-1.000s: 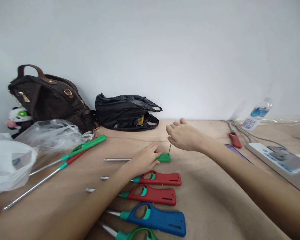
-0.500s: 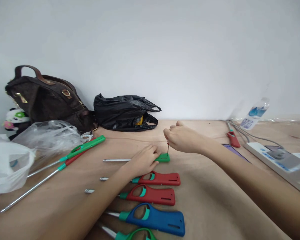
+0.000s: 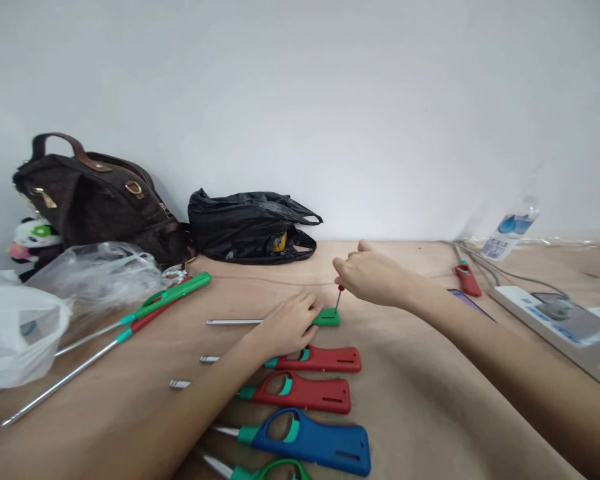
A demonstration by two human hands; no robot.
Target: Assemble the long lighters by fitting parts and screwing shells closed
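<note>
My left hand (image 3: 291, 323) is closed over the middle of a green long-neck lighter (image 3: 328, 317), holding it down on the tabletop; its trigger part is hidden under the fingers. My right hand (image 3: 367, 272) grips a small red-handled screwdriver (image 3: 339, 299), its thin shaft slanting down to the butt end of that lighter. Whether the tip sits in a hole there is too small to tell. Nearer to me lie two red lighters (image 3: 330, 359), a blue lighter (image 3: 325, 443) and another green lighter (image 3: 285, 468), side by side with their metal necks pointing left.
More lighters (image 3: 173, 292) lie crossed at left, beside clear and white plastic bags (image 3: 25, 333). Against the wall stand a dark backpack (image 3: 105, 193) and a black plastic bag (image 3: 245, 227). At right are a power strip (image 3: 535, 320), a phone (image 3: 473, 303), a bottle (image 3: 510, 230) and a red lighter (image 3: 467, 279).
My right hand has shifted slightly right, and the screwdriver now leans more, with its red handle showing. My left hand stays on the green lighter.
</note>
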